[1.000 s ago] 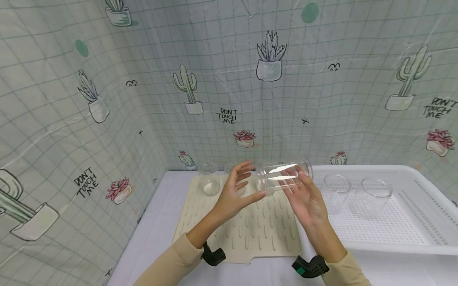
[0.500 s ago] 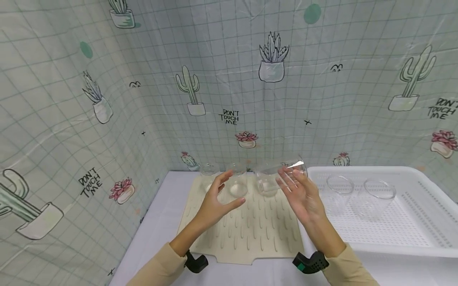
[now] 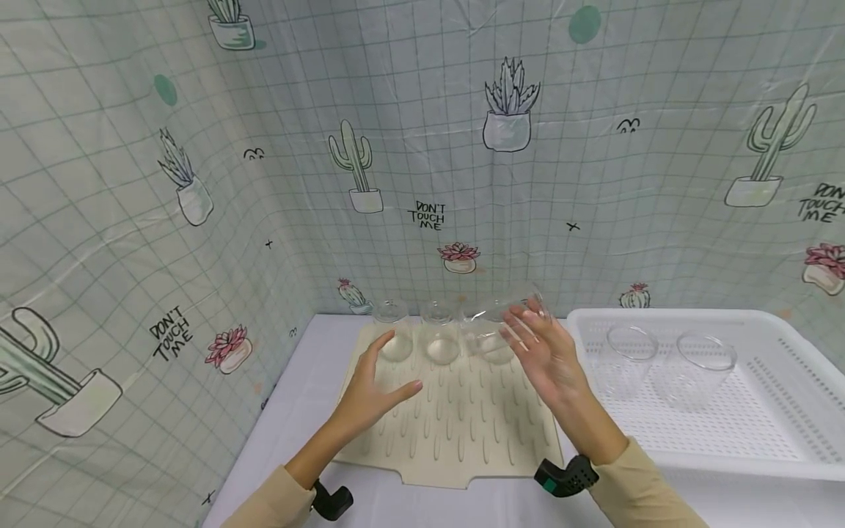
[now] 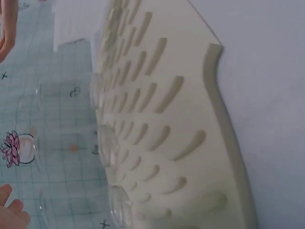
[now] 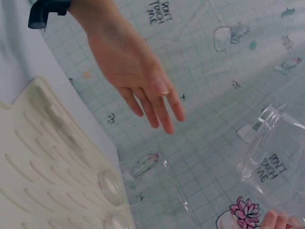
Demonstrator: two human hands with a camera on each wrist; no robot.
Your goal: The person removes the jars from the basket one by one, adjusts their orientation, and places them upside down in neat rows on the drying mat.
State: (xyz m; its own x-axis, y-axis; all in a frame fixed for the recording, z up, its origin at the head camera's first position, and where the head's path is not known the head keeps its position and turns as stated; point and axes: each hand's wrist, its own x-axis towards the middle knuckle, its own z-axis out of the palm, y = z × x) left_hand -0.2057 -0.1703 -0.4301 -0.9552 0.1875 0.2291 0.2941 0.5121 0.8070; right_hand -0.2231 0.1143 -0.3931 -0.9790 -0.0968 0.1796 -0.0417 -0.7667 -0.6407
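Note:
My right hand [image 3: 544, 352] holds a clear cup [image 5: 279, 157], tilted sideways above the back of a beige ridged mat [image 3: 455, 425]. In the right wrist view, only some right fingertips show at the lower edge, beside this cup. My left hand [image 3: 363, 400] is empty, its thumb and fingers spread apart over the mat's left part. Along the mat's far edge stand similar clear cups: one at the left [image 3: 393, 337], a middle cup [image 3: 441, 341] and a right cup [image 3: 496, 348]. The held cup overlaps the right cup in the head view.
A white perforated basket [image 3: 739, 436] stands on the right, with one clear cup [image 3: 630, 367] and another clear cup [image 3: 700, 374] upright inside. A patterned curtain [image 3: 422, 147] hangs behind and to the left. White cloth [image 3: 277, 425] covers the table.
The left hand has moved away from the held cup, to the left and down. The right hand has shifted slightly left with the cup, now tilted more, its left end lower.

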